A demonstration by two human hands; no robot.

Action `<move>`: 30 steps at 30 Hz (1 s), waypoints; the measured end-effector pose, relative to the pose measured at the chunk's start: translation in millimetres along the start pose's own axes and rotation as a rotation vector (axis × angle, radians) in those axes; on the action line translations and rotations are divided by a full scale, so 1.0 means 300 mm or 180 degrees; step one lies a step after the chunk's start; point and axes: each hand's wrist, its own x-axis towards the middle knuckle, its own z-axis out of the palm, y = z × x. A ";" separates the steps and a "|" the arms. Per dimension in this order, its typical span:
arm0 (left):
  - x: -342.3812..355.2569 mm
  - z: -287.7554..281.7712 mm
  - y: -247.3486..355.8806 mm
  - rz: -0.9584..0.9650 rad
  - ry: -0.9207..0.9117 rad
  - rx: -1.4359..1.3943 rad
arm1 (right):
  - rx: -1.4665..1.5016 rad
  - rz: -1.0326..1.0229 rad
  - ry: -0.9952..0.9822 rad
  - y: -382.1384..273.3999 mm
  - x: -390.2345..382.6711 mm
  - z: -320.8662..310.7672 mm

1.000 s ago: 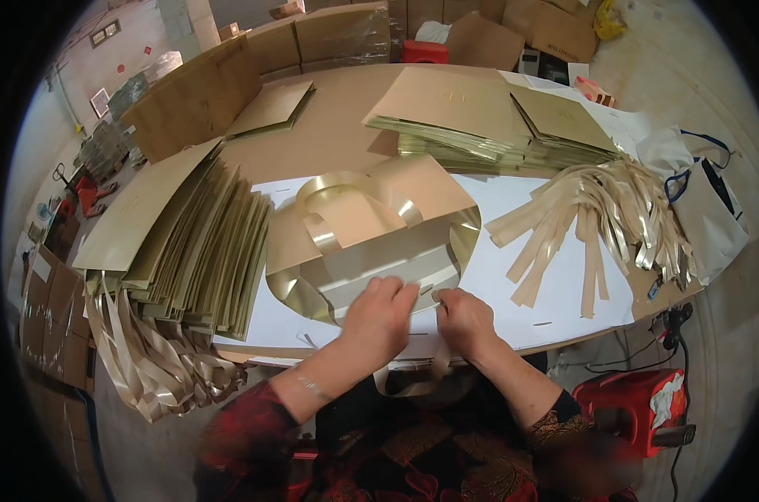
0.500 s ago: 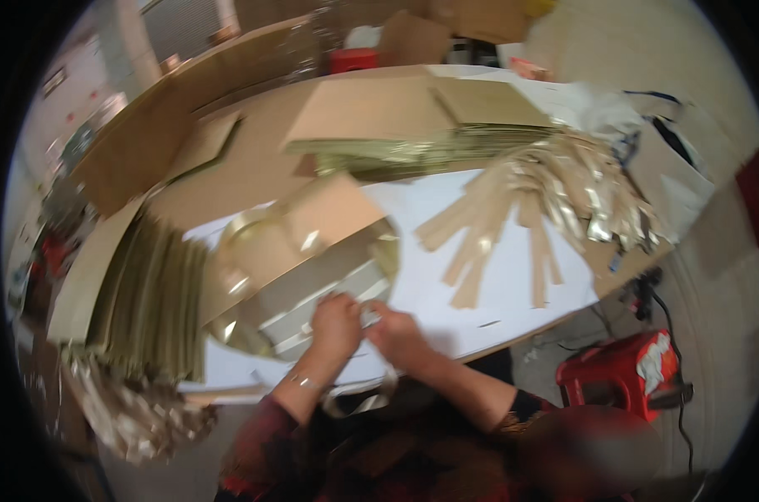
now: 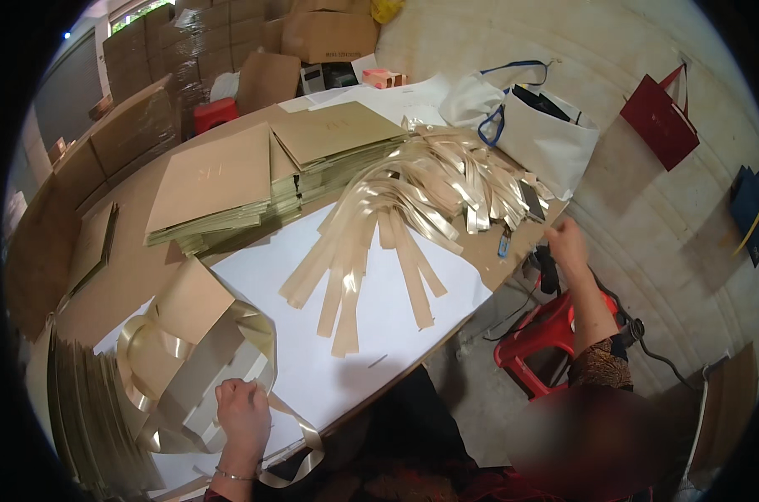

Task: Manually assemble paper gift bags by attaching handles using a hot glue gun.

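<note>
A gold paper bag [image 3: 194, 294] lies at the left of the table, its pale grey inside facing me, with shiny gold ribbon [image 3: 135, 345] looping around it. At the bag's near edge, my left hand [image 3: 242, 410] is closed on a gold ribbon, whose loose tail [image 3: 311, 437] hangs toward the table's front edge. Far to the right, my right hand [image 3: 569, 245] is beside the table's right corner, above a black tool [image 3: 548, 272]. Its fingers are bent together, and what they hold, if anything, is hidden.
Cut gold ribbons [image 3: 346, 289] fan over a white sheet [image 3: 300, 368]. Stacked gold bags [image 3: 212, 180] stand behind, more [image 3: 87, 402] at the left. A red stool [image 3: 530, 339] with a black cord is right of the table. A white bag [image 3: 547, 138] stands at the back right.
My right hand has left the gold bag and swung far right past the table's corner. My left hand stays at the bag. The view has turned right.
</note>
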 end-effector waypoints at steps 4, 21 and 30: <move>0.004 -0.002 0.005 -0.0051 -0.0104 0.0034 | 0.1005 -0.0282 -0.0151 0.056 0.071 0.128; 0.004 -0.018 0.017 -0.0198 0.0022 -0.0140 | 0.1639 0.0416 -0.0572 -0.334 0.143 0.762; -0.009 -0.025 -0.005 -0.0160 -0.0015 -0.0032 | 0.2198 0.0668 -0.0542 -0.419 0.139 0.703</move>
